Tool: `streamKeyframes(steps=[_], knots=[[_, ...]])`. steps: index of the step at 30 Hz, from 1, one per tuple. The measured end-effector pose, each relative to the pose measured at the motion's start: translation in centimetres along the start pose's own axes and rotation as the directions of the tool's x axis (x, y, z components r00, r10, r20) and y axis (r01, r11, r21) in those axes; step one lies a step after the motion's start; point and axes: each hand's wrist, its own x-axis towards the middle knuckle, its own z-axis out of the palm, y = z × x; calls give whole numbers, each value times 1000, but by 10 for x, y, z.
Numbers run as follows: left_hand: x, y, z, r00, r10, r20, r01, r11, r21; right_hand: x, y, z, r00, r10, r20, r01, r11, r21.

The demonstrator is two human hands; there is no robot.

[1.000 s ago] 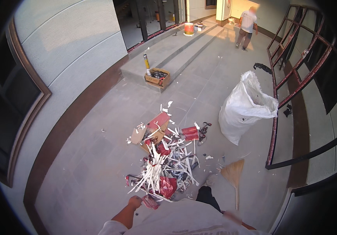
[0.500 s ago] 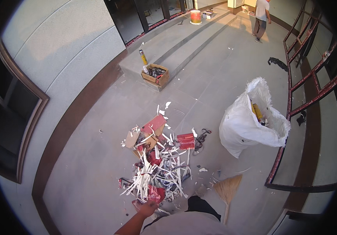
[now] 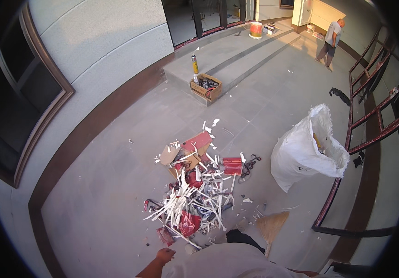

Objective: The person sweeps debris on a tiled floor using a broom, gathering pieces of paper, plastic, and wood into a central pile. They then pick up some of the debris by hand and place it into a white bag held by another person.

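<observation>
My left hand (image 3: 165,255) is at the near edge of a heap of scrap, its fingers loosely bent and slightly apart. Nothing shows in it. Closest to it lies a crumpled red-and-clear wrapper (image 3: 165,236), and a larger red plastic piece (image 3: 190,224) sits just beyond. The heap holds many white strips (image 3: 179,204), torn cardboard (image 3: 169,155) and a flat red piece (image 3: 198,141). A red box-like piece (image 3: 233,166) lies at its right side, beside a dark tangled strap (image 3: 249,168). My right hand is out of sight.
A straw broom (image 3: 272,226) lies right of my feet. A white woven sack (image 3: 297,153) stands open at the right, before red-taped frames (image 3: 379,120). A cardboard box (image 3: 211,91) and yellow can (image 3: 195,65) are by the step. Another person (image 3: 332,41) is far right.
My left hand has drawn back from the red plastic toward me. The view has shifted, so the scene sits further right. The distant person has turned and stepped.
</observation>
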Motion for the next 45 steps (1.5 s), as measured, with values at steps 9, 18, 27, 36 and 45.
streamKeyframes(steps=[9,18,27,36,45], knots=[[23,-185,-47,989,-127,72,140,967,-215,-86,70,118,994,57,90,-66,992,107],[-22,-204,-35,982,16,190,40,956,-289,-115,107,128,985,106,133,-109,994,19],[-71,-175,71,968,170,185,-236,871,430,-83,163,54,979,202,28,-194,965,-177],[-198,-128,57,882,220,416,-142,967,-210,-101,161,-52,769,-72,635,639,131,-758],[-197,-161,-56,674,48,737,68,990,-127,-83,141,44,969,84,234,157,527,-835]])
